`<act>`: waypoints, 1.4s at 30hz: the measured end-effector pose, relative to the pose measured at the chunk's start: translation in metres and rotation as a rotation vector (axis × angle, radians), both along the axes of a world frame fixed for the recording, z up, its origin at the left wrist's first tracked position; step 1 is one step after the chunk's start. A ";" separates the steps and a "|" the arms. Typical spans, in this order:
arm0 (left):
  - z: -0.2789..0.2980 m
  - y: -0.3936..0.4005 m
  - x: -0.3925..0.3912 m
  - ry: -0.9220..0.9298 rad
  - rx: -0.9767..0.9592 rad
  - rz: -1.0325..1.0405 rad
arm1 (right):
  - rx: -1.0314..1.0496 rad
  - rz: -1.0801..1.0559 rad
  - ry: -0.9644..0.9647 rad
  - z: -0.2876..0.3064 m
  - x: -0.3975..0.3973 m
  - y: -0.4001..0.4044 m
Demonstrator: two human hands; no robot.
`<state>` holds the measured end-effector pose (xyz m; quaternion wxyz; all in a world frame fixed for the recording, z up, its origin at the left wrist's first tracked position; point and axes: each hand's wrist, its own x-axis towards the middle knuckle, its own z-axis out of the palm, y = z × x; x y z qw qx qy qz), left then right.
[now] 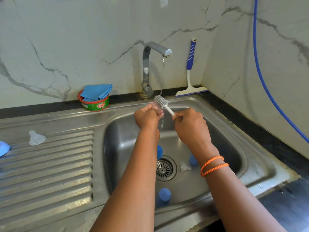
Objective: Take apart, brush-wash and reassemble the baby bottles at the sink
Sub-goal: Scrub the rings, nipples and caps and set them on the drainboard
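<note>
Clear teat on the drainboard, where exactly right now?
In the head view the clear teat lies far left on the ribbed drainboard, just right of a blue cap at the frame edge, well left of the basin.

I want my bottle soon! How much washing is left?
Partly done. Bottles are apart: one teat lies on the drainboard. Now the right hand holds the brush under running water, while the left hand grips something clear. Blue pieces and another teat wait in the sink. Nothing is reassembled.
</note>
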<state>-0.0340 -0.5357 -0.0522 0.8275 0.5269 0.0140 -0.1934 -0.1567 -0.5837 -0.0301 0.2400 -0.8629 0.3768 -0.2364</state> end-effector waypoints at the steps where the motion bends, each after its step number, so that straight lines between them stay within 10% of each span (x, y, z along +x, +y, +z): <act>1: 0.001 0.000 -0.002 -0.036 0.015 -0.038 | -0.010 -0.026 0.002 -0.001 0.002 0.000; 19: -0.001 0.002 0.001 0.198 -0.064 0.215 | 0.082 0.058 0.053 0.001 -0.007 -0.008; 42: 0.009 0.004 0.001 0.118 -0.197 -0.219 | 0.013 0.030 -0.048 -0.004 -0.001 -0.001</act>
